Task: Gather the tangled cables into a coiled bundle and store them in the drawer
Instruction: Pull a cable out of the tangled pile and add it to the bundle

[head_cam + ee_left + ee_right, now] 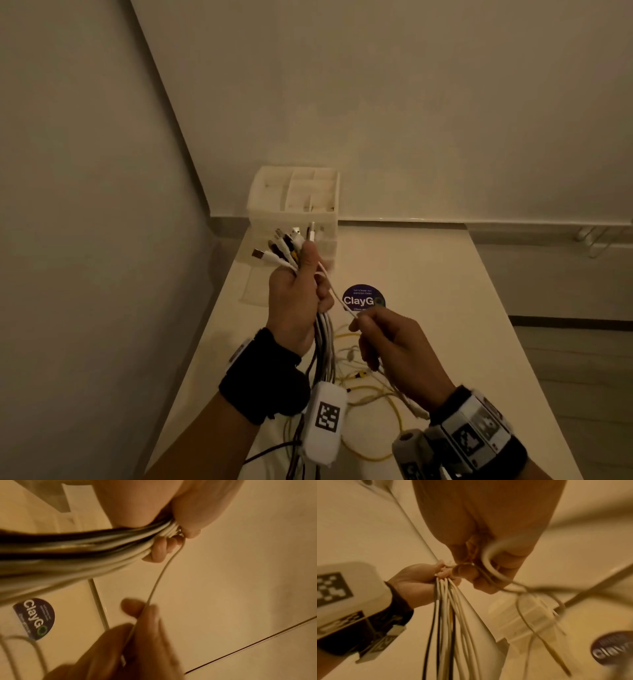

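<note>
Your left hand [294, 301] is clenched round a bunch of white, grey and black cables [322, 339], gripped just below their plug ends [287, 245], which fan out above your fist; the rest of the bunch hangs down past your wrist, and the head view shows the tails trailing off the near edge of the pale surface [445, 291]. Your right hand [394, 346] pinches one thin white cable [334, 289] between thumb and fingers [137, 609]; that strand runs taut from your left fist across to the pinch.

Expect the cables to be light and limp; they will sag and spring apart rather than hold a shape, so the coil probably needs a hand on it until it is stored. The smooth jackets likely slide against one another; keep the left grip close under the plugs, where the thicker ends should stop strands slipping through. The thin strand looks the most delicate; draw it along its length rather than tugging at the plug. A yellow cable [383, 397] and other loose loops lie tangled on the surface below your hands; lift them by their slack middles. The translucent white plastic drawer unit [294, 202] stands at the far end of the surface, well apart from the bunch.
</note>
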